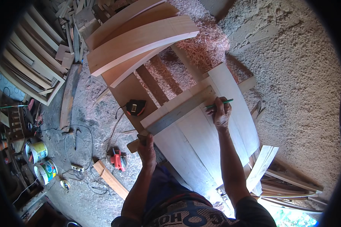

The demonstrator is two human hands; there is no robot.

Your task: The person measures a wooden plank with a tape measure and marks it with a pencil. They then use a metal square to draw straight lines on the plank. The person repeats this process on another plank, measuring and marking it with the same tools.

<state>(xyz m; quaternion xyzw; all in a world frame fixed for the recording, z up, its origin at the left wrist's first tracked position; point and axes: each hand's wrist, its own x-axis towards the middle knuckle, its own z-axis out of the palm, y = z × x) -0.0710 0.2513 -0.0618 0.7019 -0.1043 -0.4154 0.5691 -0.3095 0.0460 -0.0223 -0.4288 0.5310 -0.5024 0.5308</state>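
Pale wooden boards (195,147) lie side by side as a wide panel in front of me. Across the panel's far part rests a long grey carpenter's square (180,109). My left hand (147,153) is closed around its near-left end, with the thumb on top; the fingers are mostly hidden. In my right hand (221,113), a green pencil (229,101) is pinched just above the panel, beside the square's right end. Its point faces left, but I cannot tell whether it touches the wood. A black tape measure (135,107) sits on the plank left of the square.
Thick curved boards (144,45) are stacked beyond the panel, with wood shavings (208,36) behind. A red power tool (118,159), cables (91,151), a loose plank (110,179) and buckets (46,171) are at left. More curved pieces (291,185) lie at lower right.
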